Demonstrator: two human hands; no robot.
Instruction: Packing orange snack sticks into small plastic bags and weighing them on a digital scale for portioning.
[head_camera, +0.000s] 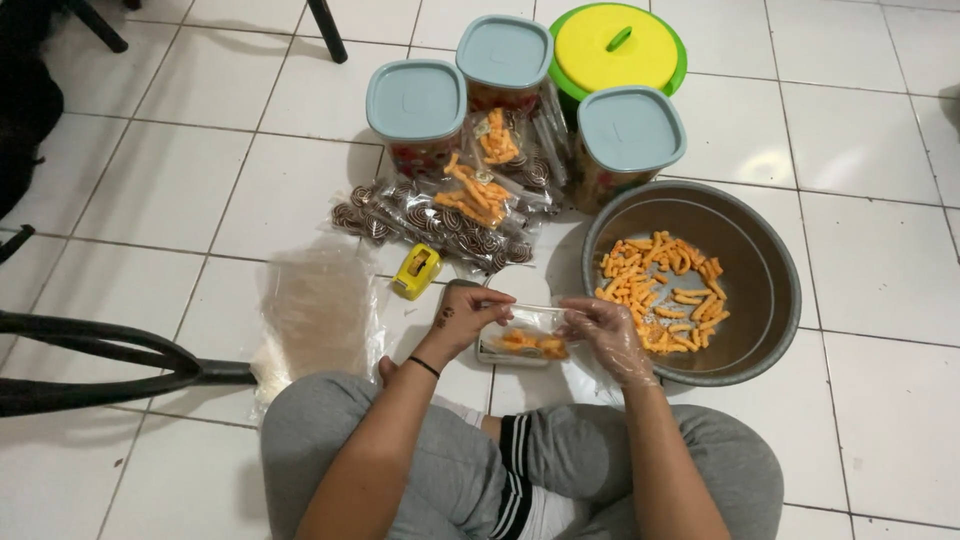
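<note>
Legs: grey sweatpants (420, 460), crossed, at bottom of view; person sits on white tile floor (870, 280).
L hand: left hand (468, 315) bare, black band at wrist, fingers pinched narrow on left end of small clear snack bag (525, 340).
R hand: right hand (610, 335) in thin clear plastic glove, fingers closed on right end of same bag.
Bag: held flat btwn both hands, just above floor in front of knees; orange snack sticks inside.
Bowl: grey metal basin (750, 310) just right of R hand, loose orange snack sticks (660, 285) in its bottom.
Tape: yellow tape dispenser (416, 271) on floor, near L hand, above-left of it.
Plastic: stack of empty clear bags (315, 310) left of L hand, by left knee.
Packed: pile of filled packets (450, 210) beyond hands, some w/ brown swirl cookies, some w/ orange sticks.
Jars: three containers w/ grey-blue lids (505, 55) behind pile.
Tub: green tub w/ yellow lid (617, 45) at far back, touching jars.
Far left: dark curved bar (100, 365), can't tell what it belongs to.
</note>
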